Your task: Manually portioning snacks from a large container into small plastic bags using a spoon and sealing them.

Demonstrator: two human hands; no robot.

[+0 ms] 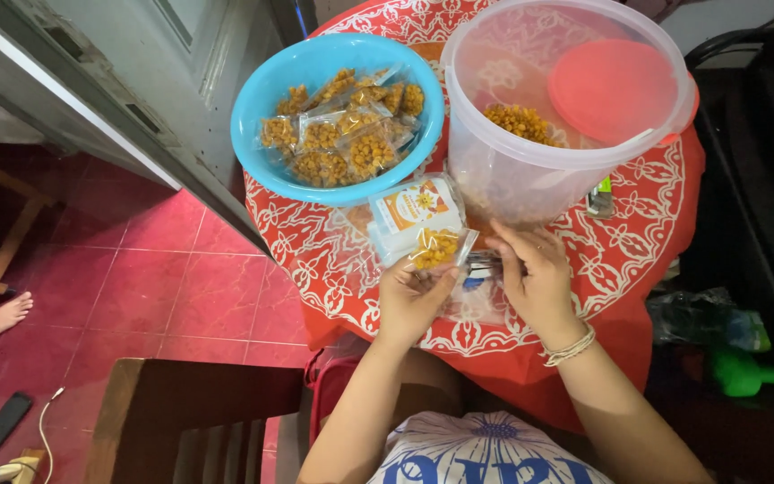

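Looking down, I sit at a round table [620,255] under a red cloth with white patterns, above a red tiled floor [172,287]; a grey door [127,81] stands at ten o'clock, a wooden chair [181,412] at seven. My left hand [412,300], at the centre, pinches a small clear packet of yellow snack [436,248] between thumb and fingertips, the packet poking up just above them. My right hand [537,278], just beside it at three o'clock, curls its fingers closed over clear plastic lying on the cloth. One blue bowl [253,116] at eleven o'clock holds about eight filled packets. One clear bucket [494,179] at one o'clock holds loose snack and one red lid [615,90].
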